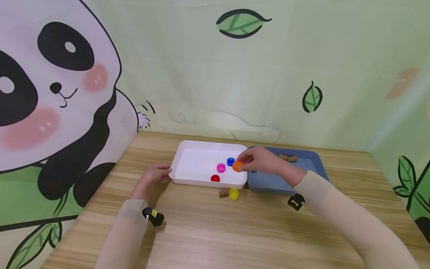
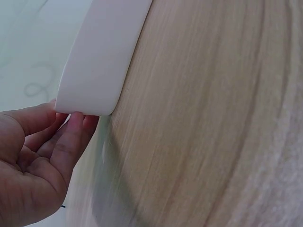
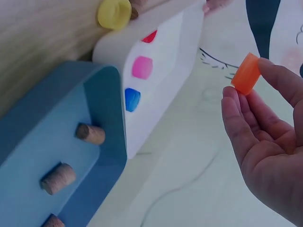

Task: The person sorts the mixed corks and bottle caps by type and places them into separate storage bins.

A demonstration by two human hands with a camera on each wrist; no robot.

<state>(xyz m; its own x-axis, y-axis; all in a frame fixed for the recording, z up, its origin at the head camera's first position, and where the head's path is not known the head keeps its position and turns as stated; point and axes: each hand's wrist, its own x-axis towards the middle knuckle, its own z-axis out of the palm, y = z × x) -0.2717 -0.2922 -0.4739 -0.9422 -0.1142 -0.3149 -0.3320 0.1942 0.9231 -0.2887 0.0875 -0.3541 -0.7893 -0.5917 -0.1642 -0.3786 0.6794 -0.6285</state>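
Note:
Between thumb and fingertips, my right hand (image 1: 260, 160) pinches an orange bottle cap (image 3: 246, 74), held above the right end of the white tray (image 1: 196, 182). Inside that tray lie a blue cap (image 1: 230, 161), a pink cap (image 1: 220, 168) and a red cap (image 1: 215, 178). My left hand (image 2: 40, 163) holds the tray's left end, thumb at the rim and fingertips against the outer wall.
A blue-grey tray (image 1: 314, 160) adjoins the white one on the right, with several corks (image 3: 59, 178) in it. On the wooden table in front lie a yellow cap (image 1: 234, 194) and a cork (image 1: 223, 193), side by side. A printed cloth (image 1: 188, 74) hangs behind.

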